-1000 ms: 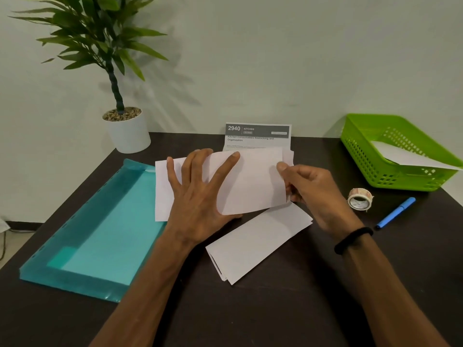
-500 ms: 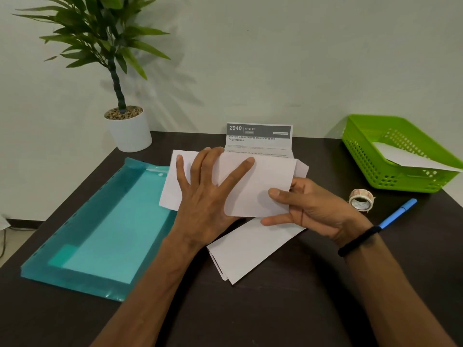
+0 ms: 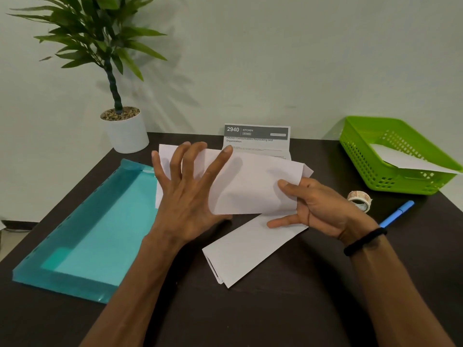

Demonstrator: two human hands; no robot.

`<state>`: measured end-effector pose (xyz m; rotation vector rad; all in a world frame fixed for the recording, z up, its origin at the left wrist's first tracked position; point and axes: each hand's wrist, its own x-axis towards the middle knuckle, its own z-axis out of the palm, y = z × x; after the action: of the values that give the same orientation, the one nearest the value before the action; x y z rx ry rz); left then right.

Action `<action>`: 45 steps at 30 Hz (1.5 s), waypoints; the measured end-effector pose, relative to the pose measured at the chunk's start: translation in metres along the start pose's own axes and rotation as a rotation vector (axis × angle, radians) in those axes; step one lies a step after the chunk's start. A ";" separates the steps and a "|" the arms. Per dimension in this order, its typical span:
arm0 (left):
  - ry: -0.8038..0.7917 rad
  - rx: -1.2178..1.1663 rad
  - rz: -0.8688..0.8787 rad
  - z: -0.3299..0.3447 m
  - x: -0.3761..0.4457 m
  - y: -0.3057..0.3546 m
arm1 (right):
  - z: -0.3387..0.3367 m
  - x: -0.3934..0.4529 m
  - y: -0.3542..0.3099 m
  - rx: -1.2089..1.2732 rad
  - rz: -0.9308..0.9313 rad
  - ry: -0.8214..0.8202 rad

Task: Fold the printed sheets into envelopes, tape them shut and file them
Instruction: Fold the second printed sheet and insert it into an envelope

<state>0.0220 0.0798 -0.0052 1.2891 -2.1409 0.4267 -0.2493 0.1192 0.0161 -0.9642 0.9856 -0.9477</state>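
The dark brown wooden table [image 3: 275, 321] is filling the lower view, its far edge meeting the pale wall at twelve o'clock and bare dark surface lying open toward six o'clock between the two forearms. A translucent teal plastic document folder [image 3: 82, 234] is lying flat at eight o'clock, its long left edge running close along the table's left edge. At two o'clock a lime-green perforated plastic basket [image 3: 370, 169] is sitting near the right edge, holding a white sheet that is overhanging its rim. A green-leafed plant in a white round pot [image 3: 126, 131] is standing at eleven o'clock against the wall. At the centre, the white printed sheet being folded [image 3: 253, 186] is curving up off the table, its printed header standing at twelve o'clock. The left hand [image 3: 186, 196] is pressing on the sheet's left half with fingers spread and straight, gripping nothing. The right hand [image 3: 318, 206] is pinching the sheet's right edge between thumb and fingers. A folded white paper envelope [image 3: 240, 256] is lying slanted at five o'clock, just under that hand. A blue pen [image 3: 397, 213] and a small roll of patterned tape [image 3: 359, 199] are resting at three o'clock, just beside each other.
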 end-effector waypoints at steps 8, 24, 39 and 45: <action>-0.092 0.039 -0.040 0.004 0.001 0.008 | 0.001 0.002 0.000 0.093 -0.036 -0.036; -0.082 -0.059 0.021 0.003 -0.002 0.016 | 0.009 -0.001 -0.004 -0.041 -0.100 -0.100; -0.062 0.028 -0.121 -0.003 0.001 -0.004 | -0.038 -0.010 -0.005 -0.548 -0.179 0.726; -0.048 -0.026 -0.166 -0.003 -0.001 -0.009 | -0.007 -0.003 -0.005 -1.147 0.204 0.402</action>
<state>0.0312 0.0778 -0.0041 1.4624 -2.0516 0.3011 -0.2579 0.1188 0.0198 -1.5820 2.0172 -0.3355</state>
